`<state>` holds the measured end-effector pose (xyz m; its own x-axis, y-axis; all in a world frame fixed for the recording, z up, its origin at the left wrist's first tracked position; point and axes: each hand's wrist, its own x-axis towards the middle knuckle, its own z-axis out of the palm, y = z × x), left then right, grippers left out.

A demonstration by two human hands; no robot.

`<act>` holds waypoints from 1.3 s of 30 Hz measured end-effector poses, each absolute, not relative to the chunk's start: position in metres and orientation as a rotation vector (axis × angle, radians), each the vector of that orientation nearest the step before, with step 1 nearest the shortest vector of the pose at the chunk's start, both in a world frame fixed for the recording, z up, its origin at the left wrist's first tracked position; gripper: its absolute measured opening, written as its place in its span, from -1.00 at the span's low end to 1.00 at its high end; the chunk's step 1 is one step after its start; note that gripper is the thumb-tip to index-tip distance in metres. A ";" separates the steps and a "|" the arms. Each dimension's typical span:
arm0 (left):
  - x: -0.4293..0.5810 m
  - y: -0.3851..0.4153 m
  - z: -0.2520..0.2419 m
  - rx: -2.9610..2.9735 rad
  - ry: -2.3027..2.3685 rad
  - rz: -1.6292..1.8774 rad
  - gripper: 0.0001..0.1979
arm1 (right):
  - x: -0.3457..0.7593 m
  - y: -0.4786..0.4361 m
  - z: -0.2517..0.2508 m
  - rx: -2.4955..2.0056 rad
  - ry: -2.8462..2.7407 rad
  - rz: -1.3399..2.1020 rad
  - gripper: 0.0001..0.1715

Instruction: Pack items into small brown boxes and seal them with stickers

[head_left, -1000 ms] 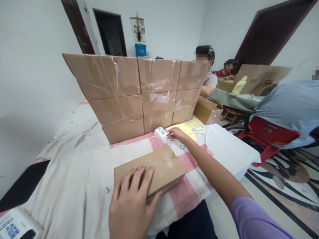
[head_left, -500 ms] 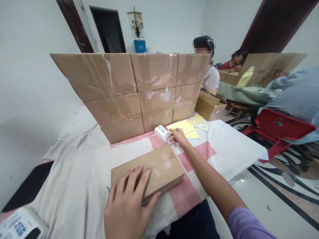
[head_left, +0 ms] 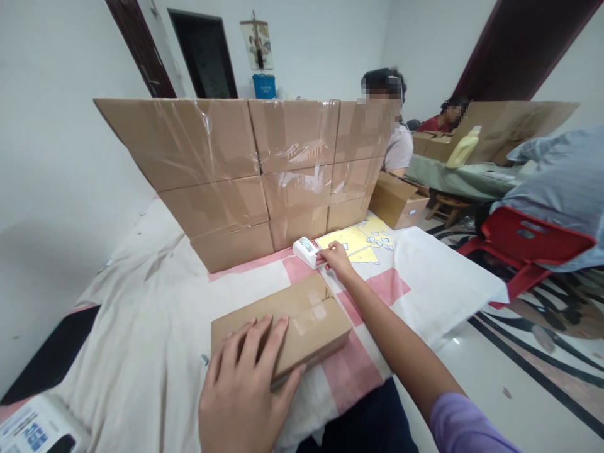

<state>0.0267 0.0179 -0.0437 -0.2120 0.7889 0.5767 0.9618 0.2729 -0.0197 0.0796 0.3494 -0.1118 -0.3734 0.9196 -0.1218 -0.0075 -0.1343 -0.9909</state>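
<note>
Pale cloth (head_left: 141,333) is covering the surface before me, and a wall of taped cartons (head_left: 297,145) is standing along its far side. Nearer me, a closed cardboard box (head_left: 314,314) is lying flat. Beyond its right end, yellow sheets (head_left: 362,255) are lying by the wall's foot. My left hand (head_left: 245,384) is resting on the box, fingers slightly spread, thumb lying along the near edge, grasping nothing. My right hand (head_left: 337,258) is reaching to the small white device (head_left: 306,253) beside the sheets, its fingertips bunching close together at the device's near right end; I cannot tell whether they are pinching anything.
</note>
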 end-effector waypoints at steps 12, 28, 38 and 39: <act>0.027 0.020 -0.042 -1.575 -2.065 -0.473 -0.48 | 0.080 0.343 -0.137 -0.674 -1.205 1.625 -0.56; 0.028 0.018 -0.044 -1.542 -2.088 -0.464 -0.49 | 0.102 0.337 -0.120 -0.726 -1.160 1.795 -0.52; 0.026 0.018 -0.043 -1.557 -2.058 -0.446 -0.46 | 0.109 0.334 -0.122 -0.647 -1.176 1.824 -0.48; 0.027 0.018 -0.043 -1.553 -2.070 -0.451 -0.46 | 0.109 0.333 -0.122 -0.653 -1.191 1.820 -0.49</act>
